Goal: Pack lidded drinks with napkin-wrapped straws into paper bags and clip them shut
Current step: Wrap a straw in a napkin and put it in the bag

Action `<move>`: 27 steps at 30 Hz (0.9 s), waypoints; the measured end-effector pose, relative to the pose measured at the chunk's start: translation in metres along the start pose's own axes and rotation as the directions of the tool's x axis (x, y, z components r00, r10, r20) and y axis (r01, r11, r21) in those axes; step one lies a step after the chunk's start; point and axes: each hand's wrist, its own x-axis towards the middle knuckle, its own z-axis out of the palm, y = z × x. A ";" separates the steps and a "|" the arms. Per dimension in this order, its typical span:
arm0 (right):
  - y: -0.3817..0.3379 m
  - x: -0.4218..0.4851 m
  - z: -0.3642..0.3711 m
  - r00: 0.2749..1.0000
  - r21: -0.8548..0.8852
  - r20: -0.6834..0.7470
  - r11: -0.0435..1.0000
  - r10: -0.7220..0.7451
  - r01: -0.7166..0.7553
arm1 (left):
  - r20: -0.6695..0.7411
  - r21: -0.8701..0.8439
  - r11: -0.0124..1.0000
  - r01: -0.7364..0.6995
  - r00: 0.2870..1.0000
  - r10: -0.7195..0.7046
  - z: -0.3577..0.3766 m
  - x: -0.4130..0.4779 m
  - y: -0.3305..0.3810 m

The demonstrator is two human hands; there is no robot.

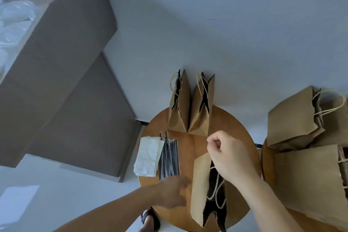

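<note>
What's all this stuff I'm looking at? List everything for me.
round table: one, brown wood, centre.
second table: one, brown wood, right edge, mostly hidden.
far bags: two, brown paper, standing at the round table's far edge.
near bag: one, brown paper, open, round table's near side.
right bags: at least two, brown paper, on the second table.
napkins: one stack, white, round table's left part.
straws: one bundle, black, beside the napkins.
cardboard boxes: two, brown, left; the upper holds clear plastic items.
sandalled foot: one, bottom edge.
left hand: blurred, near the straws.
right hand: fingers curled, over the near bag's mouth.
</note>
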 end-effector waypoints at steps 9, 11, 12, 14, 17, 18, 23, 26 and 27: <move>-0.017 0.061 0.206 0.898 0.159 0.387 0.944 0.209 -0.288 | -0.387 -0.489 0.837 0.245 0.799 -0.460 -0.075 0.005 -0.112; -0.004 0.070 0.244 0.875 0.140 0.381 0.917 0.299 -0.374 | -0.397 -0.520 0.821 0.236 0.784 -0.477 -0.086 0.015 -0.131; 0.002 0.076 0.259 0.867 0.104 0.362 0.909 0.343 -0.403 | -0.390 -0.540 0.809 0.233 0.782 -0.486 -0.091 0.022 -0.138; 0.012 0.087 0.284 0.849 0.045 0.326 0.891 0.415 -0.453 | -0.357 -0.579 0.781 0.232 0.789 -0.499 -0.097 0.036 -0.151; 0.024 0.104 0.313 0.839 0.020 0.297 0.876 0.455 -0.482 | -0.320 -0.593 0.771 0.233 0.810 -0.491 -0.101 0.055 -0.163; 0.027 0.108 0.321 0.838 0.010 0.294 0.875 0.459 -0.483 | -0.314 -0.592 0.772 0.232 0.816 -0.486 -0.102 0.060 -0.166; 0.037 0.123 0.348 0.809 -0.076 0.293 0.856 0.510 -0.512 | -0.283 -0.560 0.797 0.228 0.851 -0.442 -0.105 0.081 -0.177; 0.041 0.125 0.356 0.796 -0.099 0.273 0.839 0.540 -0.535 | -0.273 -0.568 0.792 0.223 0.857 -0.437 -0.105 0.085 -0.178; 0.042 0.126 0.358 0.799 -0.110 0.274 0.842 0.536 -0.528 | -0.275 -0.576 0.788 0.218 0.856 -0.438 -0.105 0.085 -0.178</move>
